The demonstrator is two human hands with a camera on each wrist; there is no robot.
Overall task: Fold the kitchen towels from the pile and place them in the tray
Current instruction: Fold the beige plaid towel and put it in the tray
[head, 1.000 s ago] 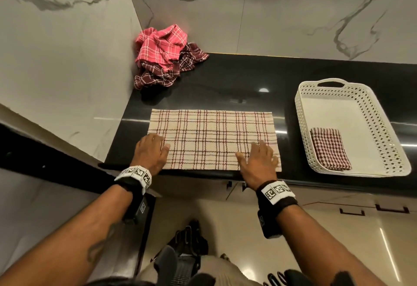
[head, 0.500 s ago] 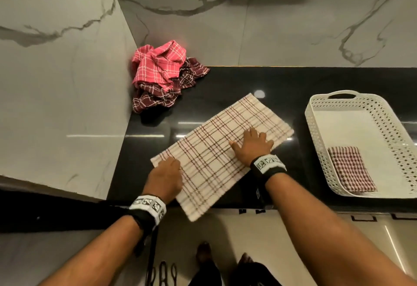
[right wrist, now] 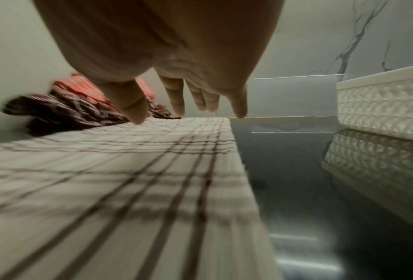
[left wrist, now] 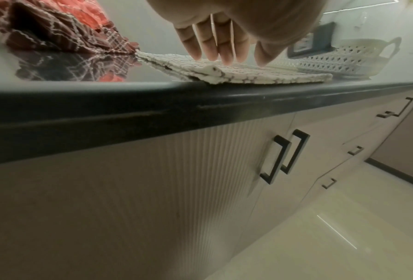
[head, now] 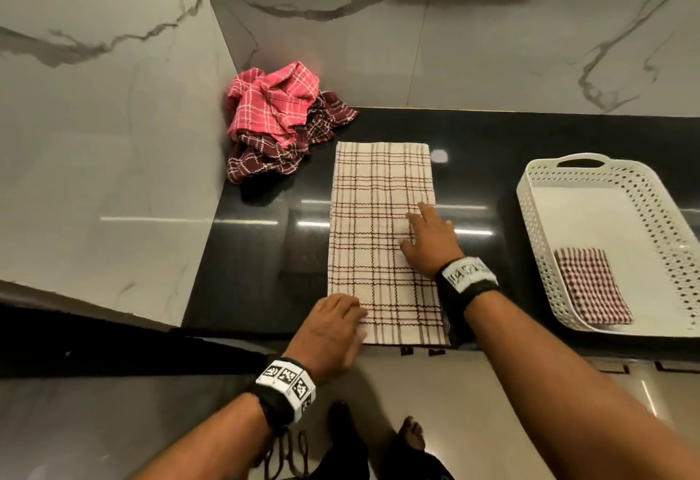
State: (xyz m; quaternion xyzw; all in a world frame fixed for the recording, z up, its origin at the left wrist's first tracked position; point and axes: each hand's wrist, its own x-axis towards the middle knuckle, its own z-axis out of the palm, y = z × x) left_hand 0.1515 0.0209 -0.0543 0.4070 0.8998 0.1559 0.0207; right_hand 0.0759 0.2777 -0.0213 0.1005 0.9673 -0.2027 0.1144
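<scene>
One folded towel (head: pixel 592 284) lies in the tray (head: pixel 530 214). Both hands (head: pixel 329 331) (head: pixel 432 242) press flat, fingers spread, on the half-folded towel (head: pixel 378 214); the pile (head: pixel 280 119) remains.

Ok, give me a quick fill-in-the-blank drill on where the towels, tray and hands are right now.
1. The cream checked towel lies flat on the black ____.
2. The white tray holds ____ folded towel.
3. The right hand rests on the cream towel with its fingers ____.
4. The left hand touches the towel's ____ left corner, while the pile waits by the wall.

Missing words: counter; one; straight; near
</scene>
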